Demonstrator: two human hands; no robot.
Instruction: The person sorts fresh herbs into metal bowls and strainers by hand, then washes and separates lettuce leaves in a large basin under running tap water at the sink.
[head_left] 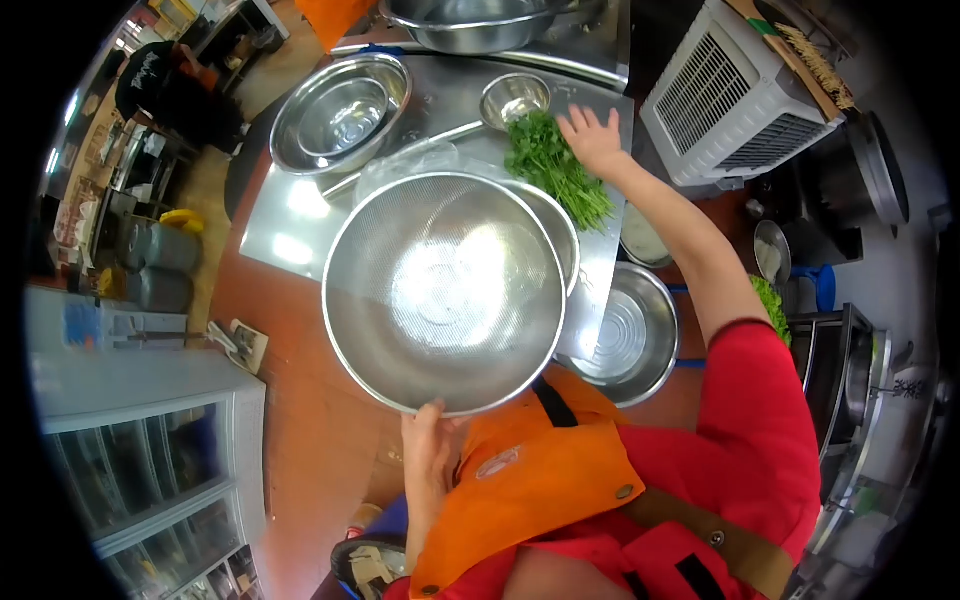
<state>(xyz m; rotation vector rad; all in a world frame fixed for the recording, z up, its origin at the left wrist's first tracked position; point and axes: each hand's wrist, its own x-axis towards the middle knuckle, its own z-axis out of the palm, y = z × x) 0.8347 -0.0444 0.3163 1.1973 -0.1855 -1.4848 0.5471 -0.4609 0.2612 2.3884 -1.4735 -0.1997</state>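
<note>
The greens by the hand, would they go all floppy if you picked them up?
Probably: the greens have thin stems and small, soft-looking leaves. They'd likely feel light, being just leaves and stems. No tie shows around them, so a few might slip out.

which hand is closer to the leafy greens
Right. The right hand, fingers spread, is right beside the leafy greens; the left hand is farther off, gripping the near rim of the mesh strainer.
</note>
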